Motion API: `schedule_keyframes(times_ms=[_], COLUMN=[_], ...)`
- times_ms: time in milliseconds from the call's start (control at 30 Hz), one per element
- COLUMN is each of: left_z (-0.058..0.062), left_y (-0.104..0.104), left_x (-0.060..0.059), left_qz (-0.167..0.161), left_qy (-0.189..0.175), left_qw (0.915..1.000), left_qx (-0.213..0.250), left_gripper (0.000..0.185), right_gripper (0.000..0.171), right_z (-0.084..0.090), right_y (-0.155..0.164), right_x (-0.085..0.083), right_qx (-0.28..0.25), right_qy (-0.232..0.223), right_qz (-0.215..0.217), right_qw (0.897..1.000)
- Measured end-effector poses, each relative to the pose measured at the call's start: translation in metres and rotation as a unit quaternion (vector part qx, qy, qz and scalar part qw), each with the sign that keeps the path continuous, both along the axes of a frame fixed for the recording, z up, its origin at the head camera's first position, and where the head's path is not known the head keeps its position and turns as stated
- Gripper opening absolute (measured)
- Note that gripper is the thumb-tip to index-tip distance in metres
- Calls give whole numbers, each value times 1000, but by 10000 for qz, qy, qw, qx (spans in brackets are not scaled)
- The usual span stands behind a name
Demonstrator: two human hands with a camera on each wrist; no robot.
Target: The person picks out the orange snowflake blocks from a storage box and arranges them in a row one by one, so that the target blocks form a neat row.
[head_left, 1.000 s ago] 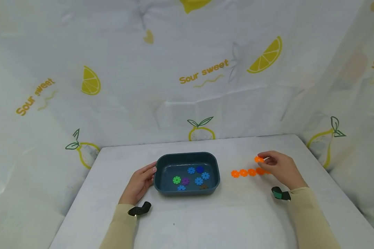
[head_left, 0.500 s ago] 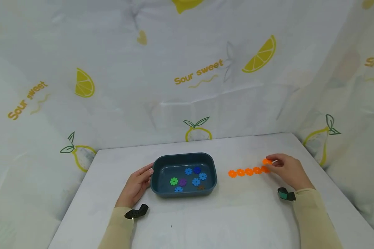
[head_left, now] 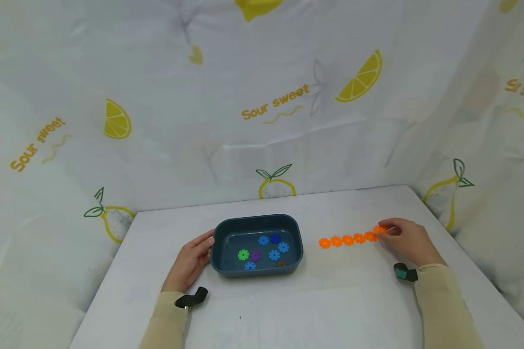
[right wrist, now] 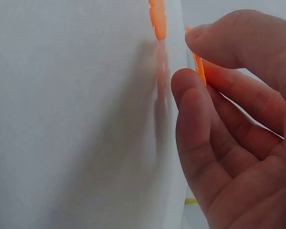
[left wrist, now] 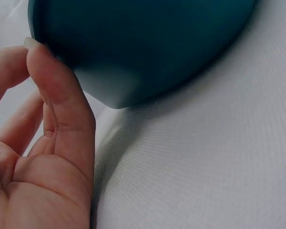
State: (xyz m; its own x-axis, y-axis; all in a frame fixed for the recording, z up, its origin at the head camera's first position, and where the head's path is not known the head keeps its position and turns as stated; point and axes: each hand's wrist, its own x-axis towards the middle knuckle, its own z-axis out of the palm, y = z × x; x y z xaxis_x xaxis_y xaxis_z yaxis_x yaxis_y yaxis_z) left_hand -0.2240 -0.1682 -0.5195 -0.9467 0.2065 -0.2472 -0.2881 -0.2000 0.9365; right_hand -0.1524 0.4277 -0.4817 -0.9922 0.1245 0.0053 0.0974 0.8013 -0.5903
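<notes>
My right hand (right wrist: 229, 129) pinches an orange disc (right wrist: 199, 67) between thumb and fingers; more orange discs (right wrist: 158, 19) lie just beyond on the bench (right wrist: 71, 119).

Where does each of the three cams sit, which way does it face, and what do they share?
Head: worn high, looks forward and down at the table; both sleeves, left hand and right hand show.
Left wrist: low beside the left hand, faces the blue tray wall.
Right wrist: behind the right hand, faces the pinched orange disc.
Shared: tray in head and left wrist; disc in head and right wrist.
</notes>
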Motion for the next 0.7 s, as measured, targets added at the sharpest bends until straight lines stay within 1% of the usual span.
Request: schedule_keyframes(times_ms=[233,467,700], left_z=[-2,-3,-3], left_y=[-1,-1,-1], left_x=[0,-2,-3], left_qz=[-28,26,34], left_qy=[23,-1,-43], left_qw=[10000,10000,10000], left_qx=[6,43,-41], left_gripper=[58,57,57], right_gripper=[43,43,44], right_z=[-5,-6,-7], right_y=[1,3,3], right_x=[-4,-4,-4], right_qx=[23,32,31], right_qy=[-169,-164,-256], right_qz=[-101,-137,-163], right_qw=[9998,9998,9995])
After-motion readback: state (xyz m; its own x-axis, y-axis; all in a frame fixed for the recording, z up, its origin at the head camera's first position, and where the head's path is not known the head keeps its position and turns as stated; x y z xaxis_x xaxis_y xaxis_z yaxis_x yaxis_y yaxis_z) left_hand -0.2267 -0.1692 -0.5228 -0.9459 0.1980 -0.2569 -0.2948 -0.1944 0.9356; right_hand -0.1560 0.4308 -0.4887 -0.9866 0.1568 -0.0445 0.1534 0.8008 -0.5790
